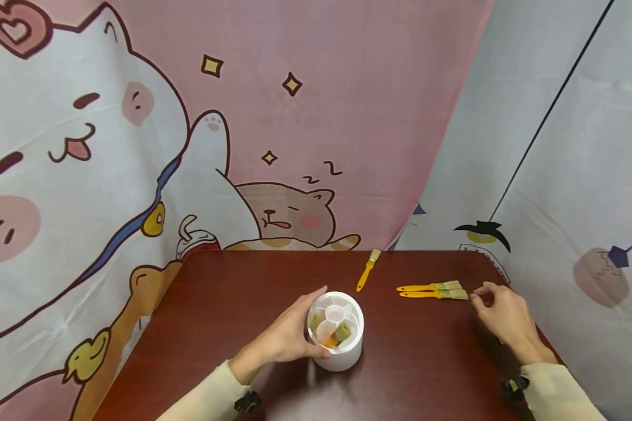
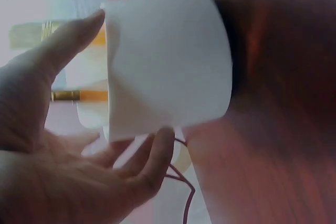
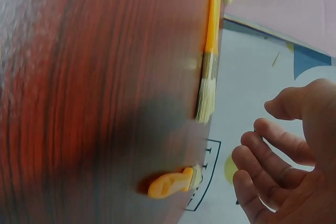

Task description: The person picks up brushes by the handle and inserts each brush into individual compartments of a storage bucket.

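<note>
White plastic, by the look of it, the round divided cup (image 1: pixel 341 361) sits low in front of the person, over the dark red-brown table (image 1: pixel 226 298). Inside, thin walls spread from a round central well, and yellow-handled brushes (image 1: pixel 342 331) stand bristles up in the compartments near the left hand; at least two show, though the blurred left wrist view may hide more. The left hand (image 1: pixel 287 333) has the cup's side, thumb on the near face and fingers curled round the far one. The right hand (image 1: pixel 505 318) holds nothing visible, its fingers loosely bent and thumb apart, just beside the bristle ends of two flat paintbrushes (image 1: pixel 445 286) lying together. One single paintbrush (image 1: pixel 367 272) lies beyond the cup, near the table's far edge.
</note>
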`<state>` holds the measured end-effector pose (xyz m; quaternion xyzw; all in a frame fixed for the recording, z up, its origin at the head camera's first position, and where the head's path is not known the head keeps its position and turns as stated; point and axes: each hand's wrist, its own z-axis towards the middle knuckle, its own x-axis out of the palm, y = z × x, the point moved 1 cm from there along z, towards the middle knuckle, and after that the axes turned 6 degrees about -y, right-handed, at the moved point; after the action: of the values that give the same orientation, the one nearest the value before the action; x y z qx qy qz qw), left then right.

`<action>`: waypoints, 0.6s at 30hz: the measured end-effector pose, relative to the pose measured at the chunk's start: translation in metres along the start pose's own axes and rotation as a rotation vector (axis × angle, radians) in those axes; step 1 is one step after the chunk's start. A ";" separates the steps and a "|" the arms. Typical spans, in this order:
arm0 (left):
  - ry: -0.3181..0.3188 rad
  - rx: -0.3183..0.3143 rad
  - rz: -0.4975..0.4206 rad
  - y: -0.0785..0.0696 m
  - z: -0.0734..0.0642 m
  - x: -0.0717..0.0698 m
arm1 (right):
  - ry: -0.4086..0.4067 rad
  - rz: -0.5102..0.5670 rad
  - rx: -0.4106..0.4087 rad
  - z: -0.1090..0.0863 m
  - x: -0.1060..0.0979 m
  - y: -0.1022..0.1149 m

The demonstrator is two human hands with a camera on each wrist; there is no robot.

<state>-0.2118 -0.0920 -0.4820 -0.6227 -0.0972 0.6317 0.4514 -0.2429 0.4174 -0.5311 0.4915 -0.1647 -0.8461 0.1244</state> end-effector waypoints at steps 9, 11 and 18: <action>-0.226 -0.191 0.015 -0.014 -0.020 0.028 | 0.016 -0.031 0.047 0.004 -0.003 -0.021; -0.263 -0.227 0.022 -0.017 -0.022 0.032 | 0.023 -0.040 0.064 0.005 -0.003 -0.026; -0.318 -0.270 0.068 -0.021 -0.021 0.041 | 0.087 -0.062 0.130 0.007 -0.007 -0.038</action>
<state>-0.1760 -0.0608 -0.5005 -0.5730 -0.2299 0.7179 0.3215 -0.2474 0.4559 -0.5379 0.5398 -0.1981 -0.8149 0.0729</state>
